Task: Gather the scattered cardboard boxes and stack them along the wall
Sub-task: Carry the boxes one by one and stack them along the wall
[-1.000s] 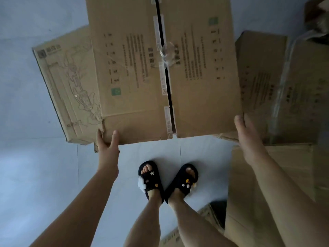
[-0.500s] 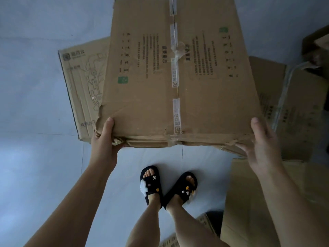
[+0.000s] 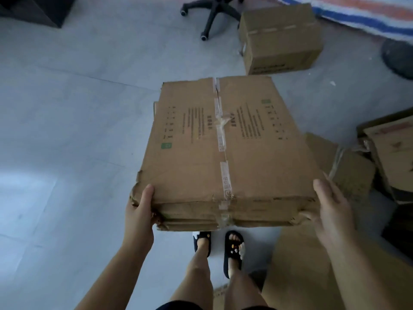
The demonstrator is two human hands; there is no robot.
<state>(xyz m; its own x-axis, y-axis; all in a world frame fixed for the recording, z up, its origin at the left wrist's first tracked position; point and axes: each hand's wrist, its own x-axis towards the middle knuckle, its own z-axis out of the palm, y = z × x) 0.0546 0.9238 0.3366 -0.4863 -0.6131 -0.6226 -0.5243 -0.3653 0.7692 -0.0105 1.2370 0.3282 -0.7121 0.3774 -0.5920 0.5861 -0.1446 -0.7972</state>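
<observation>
A stack of flattened cardboard boxes [image 3: 223,153] is held in the air above the grey tiled floor [image 3: 67,130], and everything else lies around this stack. Its top sheet is brown, rectangular and matte, with a strip of clear tape along the middle seam and small printed text on both sides. The near edge is worn and torn, and several layers show there.

The left hand [image 3: 139,217] grips the near left corner: the thumb lies on top, the fingers curl under the edge. The right hand [image 3: 330,211] grips the near right corner, thumb on top, fingers bent around the torn edge.

Beyond the stack stands a closed cardboard cube box [image 3: 280,39] on the floor, and just beside it the black wheeled base of a chair [image 3: 212,12]. To the right of the stack lie more flat cardboard pieces [image 3: 348,171], overlapping each other. Below the stack's near edge two feet in black sandals [image 3: 233,251] stand on the floor.
</observation>
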